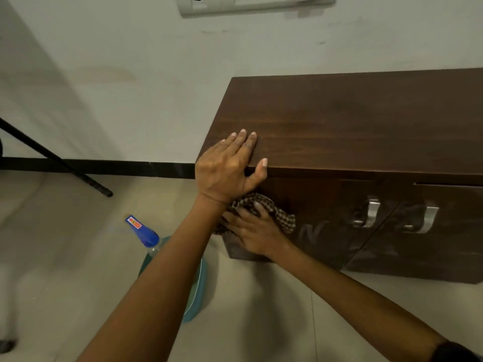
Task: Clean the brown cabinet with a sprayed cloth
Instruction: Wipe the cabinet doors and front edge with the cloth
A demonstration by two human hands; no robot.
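Presses soft brown-checked cloth on front of dark brown wooden cabinet with right grip spread flat. Rests left grip, flat and open-fingered, on top corner. Probably bunches and slides; best pinned under palm.

Indoor room, looks like a home or small office, can't tell which. Low brown cabinet with two doors and metal handles stands against a plain white wall. Black skirting runs along the wall base. Pale tiled floor. Switch plate high on the wall. Spray bottle on the floor near the cabinet.
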